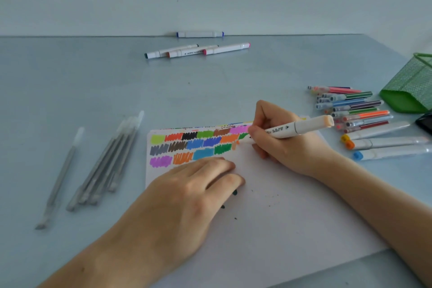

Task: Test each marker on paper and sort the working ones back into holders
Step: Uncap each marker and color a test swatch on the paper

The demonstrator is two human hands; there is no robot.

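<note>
A white marker point(292, 127) with a pale peach end cap lies slanted in the person's right hand point(284, 140), its tip down on a sheet of white paper point(280, 206), at the right end of rows of coloured scribble patches point(194, 145). The fingers pinch the barrel low, close to the tip, a writing grip that probably serves to lay down one more test patch; a faint peach mark shows just left of the tip.

The left hand point(187, 192) lies flat on the paper below the patches, fingers straight and holding nothing, most likely pressing the sheet so it does not slide under the strokes.

The paper rests on a pale blue tabletop point(70, 89), and everything else seems grouped around it. To the right of the paper, close by, sits a heap of thin coloured pens point(350, 107) and three thick white markers point(385, 142) with yellow, orange and blue ends. Whether these are tested or waiting cannot be told. Beyond them, at the far right, a green mesh holder point(409, 86) lies tipped on its side, its inside hidden from this angle.

To the left of the paper lie several grey pens with clear caps point(102, 161), one apart from the bunch. Far behind the paper, three white markers point(194, 51) lie together, and a fourth point(199, 34) rests against the wall, perhaps a separate sorted pile.
</note>
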